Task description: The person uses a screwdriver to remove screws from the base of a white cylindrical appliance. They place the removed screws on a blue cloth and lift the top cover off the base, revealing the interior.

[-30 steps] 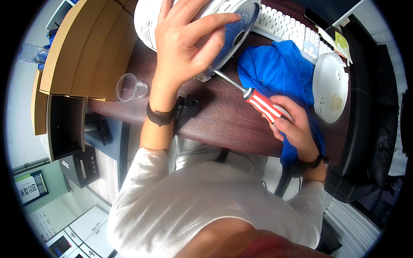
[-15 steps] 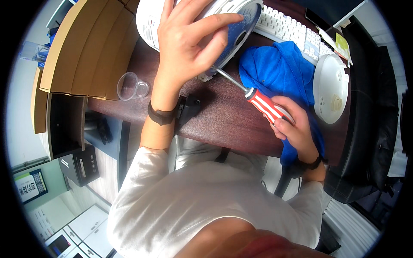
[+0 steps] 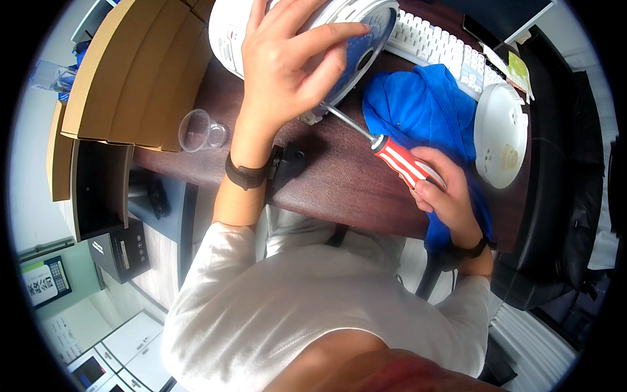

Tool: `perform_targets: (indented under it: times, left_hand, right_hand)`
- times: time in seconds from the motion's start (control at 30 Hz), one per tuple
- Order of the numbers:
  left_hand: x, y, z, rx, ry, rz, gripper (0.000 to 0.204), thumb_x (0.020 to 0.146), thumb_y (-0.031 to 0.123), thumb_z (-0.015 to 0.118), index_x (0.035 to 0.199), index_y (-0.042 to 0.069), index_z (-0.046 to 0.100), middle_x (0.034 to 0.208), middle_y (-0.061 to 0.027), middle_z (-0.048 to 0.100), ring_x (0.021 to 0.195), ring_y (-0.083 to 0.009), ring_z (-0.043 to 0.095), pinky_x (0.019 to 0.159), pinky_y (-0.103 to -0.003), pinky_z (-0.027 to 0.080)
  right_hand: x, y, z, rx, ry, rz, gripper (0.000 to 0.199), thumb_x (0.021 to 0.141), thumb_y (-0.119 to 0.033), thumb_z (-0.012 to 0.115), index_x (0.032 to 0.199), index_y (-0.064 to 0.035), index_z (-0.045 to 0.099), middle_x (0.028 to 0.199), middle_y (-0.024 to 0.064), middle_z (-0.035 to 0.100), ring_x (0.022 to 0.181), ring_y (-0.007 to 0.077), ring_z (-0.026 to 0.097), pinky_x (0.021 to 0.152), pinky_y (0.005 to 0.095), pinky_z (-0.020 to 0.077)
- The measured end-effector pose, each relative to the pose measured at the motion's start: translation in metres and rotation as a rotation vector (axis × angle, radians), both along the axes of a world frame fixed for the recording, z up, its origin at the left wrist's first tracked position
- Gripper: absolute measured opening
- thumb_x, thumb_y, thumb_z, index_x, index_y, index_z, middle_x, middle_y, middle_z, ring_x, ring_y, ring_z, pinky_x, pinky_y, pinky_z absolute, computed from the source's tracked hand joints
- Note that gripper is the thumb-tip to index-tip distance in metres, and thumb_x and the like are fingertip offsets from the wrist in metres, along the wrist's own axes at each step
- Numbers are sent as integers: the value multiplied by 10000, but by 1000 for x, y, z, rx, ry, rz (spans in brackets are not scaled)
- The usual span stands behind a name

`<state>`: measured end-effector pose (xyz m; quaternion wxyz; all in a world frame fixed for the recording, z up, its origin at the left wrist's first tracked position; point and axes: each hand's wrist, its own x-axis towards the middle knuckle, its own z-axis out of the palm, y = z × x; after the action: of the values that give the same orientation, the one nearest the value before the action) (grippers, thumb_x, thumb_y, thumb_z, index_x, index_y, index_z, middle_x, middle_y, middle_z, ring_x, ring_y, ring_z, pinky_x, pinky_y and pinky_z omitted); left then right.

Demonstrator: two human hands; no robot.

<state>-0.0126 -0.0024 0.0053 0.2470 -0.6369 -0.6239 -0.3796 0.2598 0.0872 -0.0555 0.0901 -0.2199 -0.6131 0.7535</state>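
Note:
A rounded white appliance (image 3: 225, 39) stands tilted at the top of the view, its bluish, dark-holed face turned to the right. My left hand (image 3: 287, 62) grips it from the near side, with the index finger laid across the rim and the far fingertips out of sight. In my right hand (image 3: 444, 189) is a screwdriver (image 3: 398, 160) with a red and white striped handle. Its metal shaft points up and left to the appliance's lower edge, where the tip is hidden beside my left hand. A blue cloth (image 3: 421, 104) lies behind and beneath my right hand.
A white round cover (image 3: 501, 137) lies right of the cloth, and a white keyboard (image 3: 434, 49) stretches behind it. Clear plastic cups (image 3: 196, 130) sit left of my forearm, beside cardboard boxes (image 3: 124, 78). The dark wooden desk's front edge (image 3: 366, 222) runs close to my body.
The appliance and my left hand have shifted very slightly to the right. My right hand and the screwdriver stay almost in place.

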Motion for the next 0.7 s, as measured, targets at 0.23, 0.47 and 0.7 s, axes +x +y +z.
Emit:
perform_targets:
  times: [0.23, 0.47, 0.7]
  left_hand:
    - [1, 0, -1, 3, -5, 2, 312, 668, 138, 605, 946, 126, 745, 1213, -190, 609, 1185, -378, 543, 1036, -568, 292]
    - [-9, 2, -9, 68, 36, -44, 306, 676, 145, 611, 952, 130, 742, 1215, -193, 607, 1182, -386, 540, 1030, -585, 288]
    - [-7, 4, -8, 74, 69, -39, 286, 746, 118, 587, 971, 186, 750, 1211, -106, 638, 1185, -288, 561, 1036, -494, 302]
  right_hand:
    - [-1, -1, 0, 38, 2, -1, 402, 869, -140, 627, 1219, 16, 508, 900, 33, 599, 624, 10, 464, 524, 169, 370]
    - [-3, 0, 7, -67, 8, 19, 362, 907, -124, 583, 1225, 24, 494, 867, 54, 600, 567, 28, 452, 457, 185, 333]
    - [-9, 3, 34, -51, -91, 39, 335, 994, -234, 461, 1200, 27, 510, 845, 97, 640, 460, 52, 436, 387, 194, 297]
